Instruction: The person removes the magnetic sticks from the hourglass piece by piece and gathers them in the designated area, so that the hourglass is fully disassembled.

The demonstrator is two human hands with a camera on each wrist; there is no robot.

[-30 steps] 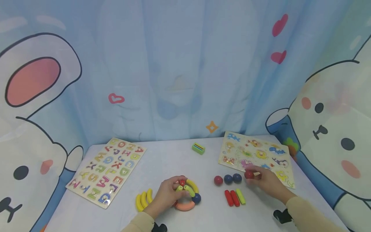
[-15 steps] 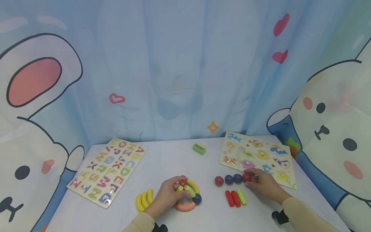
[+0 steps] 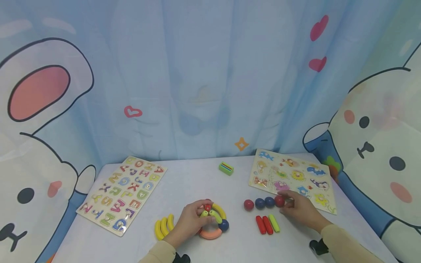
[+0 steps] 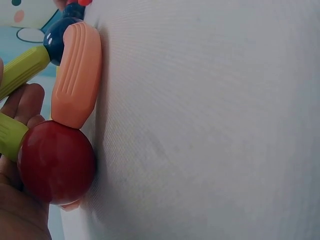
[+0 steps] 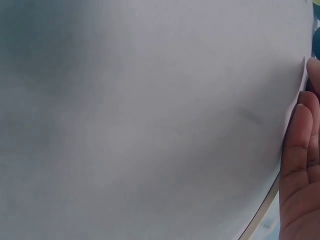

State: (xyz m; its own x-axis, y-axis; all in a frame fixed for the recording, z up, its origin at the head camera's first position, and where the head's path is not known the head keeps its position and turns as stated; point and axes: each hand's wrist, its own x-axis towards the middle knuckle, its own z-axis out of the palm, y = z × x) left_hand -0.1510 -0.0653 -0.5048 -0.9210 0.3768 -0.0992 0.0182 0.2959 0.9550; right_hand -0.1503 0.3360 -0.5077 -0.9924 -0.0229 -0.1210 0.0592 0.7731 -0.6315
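Note:
My left hand (image 3: 189,221) grips a ring-shaped toy of joined rods and balls, with a yellow curved piece (image 3: 219,210), a peach curved piece (image 3: 211,234), a blue ball (image 3: 224,225) and green rods (image 3: 216,217). In the left wrist view, a large red ball (image 4: 56,162) meets the peach piece (image 4: 77,75); fingers lie behind the green rods. My right hand (image 3: 302,210) pinches a red ball (image 3: 279,201) at the right end of a row. Two blue balls (image 3: 269,202) and another red ball (image 3: 248,205) continue that row leftward. The right wrist view mostly hides the pinched ball.
Red rods (image 3: 264,224) and a green rod (image 3: 274,223) lie before the balls. Yellow curved pieces (image 3: 163,227) lie left of my left hand. A letter board (image 3: 121,195), an animal board (image 3: 292,179) and a striped green block (image 3: 226,168) sit farther back.
My right hand has moved slightly left, bringing its red ball up against the blue ball at the row's end. The left hand has stayed in place on the ring.

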